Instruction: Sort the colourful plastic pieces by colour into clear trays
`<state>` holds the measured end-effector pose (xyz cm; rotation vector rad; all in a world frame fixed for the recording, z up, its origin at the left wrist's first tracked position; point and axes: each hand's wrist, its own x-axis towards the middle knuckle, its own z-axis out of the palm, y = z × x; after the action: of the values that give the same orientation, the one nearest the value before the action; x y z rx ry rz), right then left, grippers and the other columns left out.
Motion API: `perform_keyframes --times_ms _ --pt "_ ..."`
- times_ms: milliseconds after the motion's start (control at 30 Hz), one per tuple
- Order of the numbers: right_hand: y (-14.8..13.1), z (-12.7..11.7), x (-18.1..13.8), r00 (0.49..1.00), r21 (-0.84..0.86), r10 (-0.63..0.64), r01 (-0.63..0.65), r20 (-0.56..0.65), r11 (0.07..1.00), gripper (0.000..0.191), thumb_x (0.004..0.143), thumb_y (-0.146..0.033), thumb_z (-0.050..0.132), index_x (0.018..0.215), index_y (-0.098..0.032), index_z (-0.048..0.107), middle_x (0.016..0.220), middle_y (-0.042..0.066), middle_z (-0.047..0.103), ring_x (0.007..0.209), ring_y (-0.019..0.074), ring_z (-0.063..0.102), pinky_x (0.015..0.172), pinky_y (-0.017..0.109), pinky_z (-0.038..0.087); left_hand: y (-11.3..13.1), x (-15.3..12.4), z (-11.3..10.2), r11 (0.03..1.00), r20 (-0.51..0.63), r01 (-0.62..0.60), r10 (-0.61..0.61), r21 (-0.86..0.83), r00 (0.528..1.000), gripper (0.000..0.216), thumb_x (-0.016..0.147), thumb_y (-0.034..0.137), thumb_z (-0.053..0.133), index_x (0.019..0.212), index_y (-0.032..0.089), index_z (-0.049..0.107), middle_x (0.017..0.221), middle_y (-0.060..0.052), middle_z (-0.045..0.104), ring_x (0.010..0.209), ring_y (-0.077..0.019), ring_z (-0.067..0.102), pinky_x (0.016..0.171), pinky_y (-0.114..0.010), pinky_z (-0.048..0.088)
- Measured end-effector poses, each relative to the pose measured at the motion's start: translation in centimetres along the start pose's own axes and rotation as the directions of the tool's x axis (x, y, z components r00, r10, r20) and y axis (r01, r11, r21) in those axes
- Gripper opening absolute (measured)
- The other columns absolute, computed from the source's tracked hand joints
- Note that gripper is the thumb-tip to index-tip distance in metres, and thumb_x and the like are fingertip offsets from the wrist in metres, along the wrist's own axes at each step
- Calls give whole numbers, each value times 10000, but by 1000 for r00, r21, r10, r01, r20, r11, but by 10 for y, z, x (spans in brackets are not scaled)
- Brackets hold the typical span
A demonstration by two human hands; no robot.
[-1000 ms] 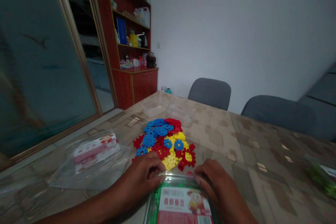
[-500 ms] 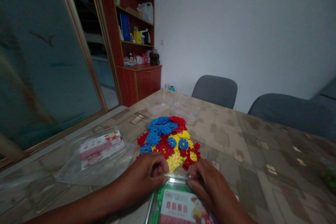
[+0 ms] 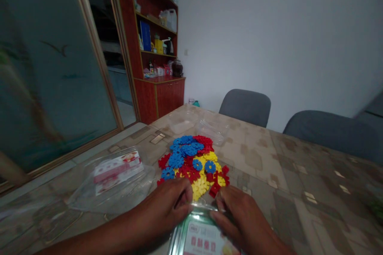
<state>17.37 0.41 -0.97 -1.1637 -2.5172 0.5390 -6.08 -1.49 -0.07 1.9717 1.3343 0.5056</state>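
Observation:
At the near edge of the view is a clear plastic box with a printed label and green contents showing through. My left hand pinches its far rim at the left corner, thumb and fingers closed. On the right corner of the same rim, my right hand grips with its thumb over the lid. Just beyond both hands lies a heap of flower-shaped plastic pieces: blue pieces at the left and back, red pieces at the back and middle, yellow pieces nearest the box.
An opened clear plastic package with a red and white label lies at the left. Behind the heap are clear trays. Grey chairs stand across the patterned table. A red shelf cabinet is at the back left.
The view has tilted slightly upward, so the table and box sit lower. Both hands keep their hold on the box rim, and the lid's far edge looks slightly shifted.

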Motion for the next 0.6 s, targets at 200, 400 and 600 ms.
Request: perform_keyframes --times_ms 200,400,600 --pt "-1 -4 4 999 56 34 -36 27 998 196 867 -262 580 717 -209 467 713 -9 586 649 146 519 590 245 304 -1 4 3 1000 -7 -21 21 5 1000 38 826 181 518 815 187 553 797 8 570 733 -153 503 621 -243 337" --pt "-11 8 10 983 101 128 -142 135 985 75 787 -152 608 745 -198 567 761 9 640 680 163 560 601 250 323 -2 4 13 999 -3 10 -9 31 1000 48 791 164 525 829 188 541 828 1 581 752 -159 495 645 -255 344" --pt "-14 15 12 988 161 154 -152 -2 975 181 717 -63 665 762 -196 550 789 6 606 746 176 551 658 259 356 -12 0 21 991 -53 -74 81 112 995 52 887 220 495 838 205 485 841 -15 578 749 -170 487 653 -278 334"
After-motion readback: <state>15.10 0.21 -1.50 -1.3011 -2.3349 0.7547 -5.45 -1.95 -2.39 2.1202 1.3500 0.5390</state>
